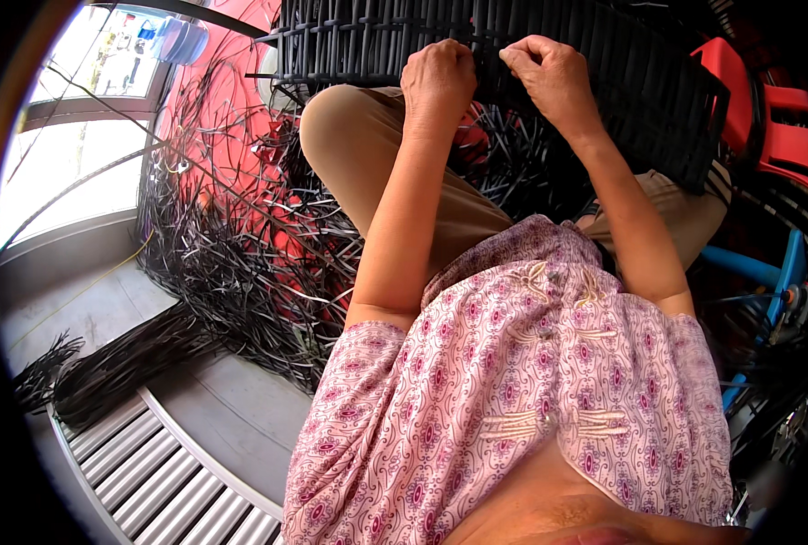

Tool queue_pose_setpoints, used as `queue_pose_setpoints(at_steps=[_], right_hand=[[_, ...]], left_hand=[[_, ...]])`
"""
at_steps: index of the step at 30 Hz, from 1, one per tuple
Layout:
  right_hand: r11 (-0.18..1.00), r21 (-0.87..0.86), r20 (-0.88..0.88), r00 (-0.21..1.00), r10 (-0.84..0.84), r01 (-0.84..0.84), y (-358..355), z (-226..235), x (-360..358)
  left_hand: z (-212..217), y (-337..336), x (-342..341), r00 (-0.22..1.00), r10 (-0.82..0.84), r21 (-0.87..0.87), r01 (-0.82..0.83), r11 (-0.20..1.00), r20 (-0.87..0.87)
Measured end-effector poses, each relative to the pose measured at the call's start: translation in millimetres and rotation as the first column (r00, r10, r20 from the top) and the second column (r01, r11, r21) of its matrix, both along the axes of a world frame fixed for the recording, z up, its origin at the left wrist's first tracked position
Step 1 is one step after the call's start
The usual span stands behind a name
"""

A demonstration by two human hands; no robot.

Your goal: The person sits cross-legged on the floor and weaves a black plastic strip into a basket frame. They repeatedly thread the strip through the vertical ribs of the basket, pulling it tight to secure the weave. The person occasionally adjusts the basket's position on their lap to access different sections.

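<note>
A dark woven panel (358, 41) of black strips lies across my knees, its upright strips crossed by a thin horizontal row. My left hand (438, 84) is closed in a fist against the panel's near face. To its right, my right hand (549, 82) is also closed, with thumb and forefinger pinched together in front of the weave. A short gap separates the two hands. Whatever lies between the fingers of either hand is hidden or too thin to make out.
Loose black strips (240, 263) pile up on the left over a red surface. A bundle of strips (131, 363) lies near a slatted metal bench (158, 450). Red plastic chairs (796, 136) and a blue metal frame (790, 272) stand at the right.
</note>
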State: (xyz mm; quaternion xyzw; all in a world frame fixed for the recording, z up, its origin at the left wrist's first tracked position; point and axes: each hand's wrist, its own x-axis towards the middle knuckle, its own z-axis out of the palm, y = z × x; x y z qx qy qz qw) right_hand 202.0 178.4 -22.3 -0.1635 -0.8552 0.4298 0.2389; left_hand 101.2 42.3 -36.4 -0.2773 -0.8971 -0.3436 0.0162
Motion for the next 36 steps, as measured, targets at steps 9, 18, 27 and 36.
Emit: queue_pose_setpoints(at_steps=[9, 18, 27, 36], right_hand=[[0.993, -0.106, -0.119, 0.991, -0.054, 0.041, 2.1, -3.1, -2.5], [0.999, -0.009, 0.053, 0.998, -0.046, 0.047, 1.3, -2.1, -6.3], [0.944, 0.320, 0.040, 0.994, -0.102, 0.084, -12.0, -9.6, -17.9], [0.896, 0.444, 0.140, 0.987, -0.084, 0.013, -13.8, -6.5, -24.9]], left_hand=[[3.3, 8.3, 14.7, 0.982, 0.004, -0.071, -0.018, 0.997, -0.190], [1.3, 7.9, 9.2, 0.989, -0.002, -0.013, 0.000, 1.000, -0.151], [-3.9, 6.1, 8.2, 0.998, 0.021, 0.067, -0.018, 0.998, -0.051], [-4.4, 5.7, 6.3, 0.996, -0.032, 0.040, 0.035, 0.999, -0.085]])
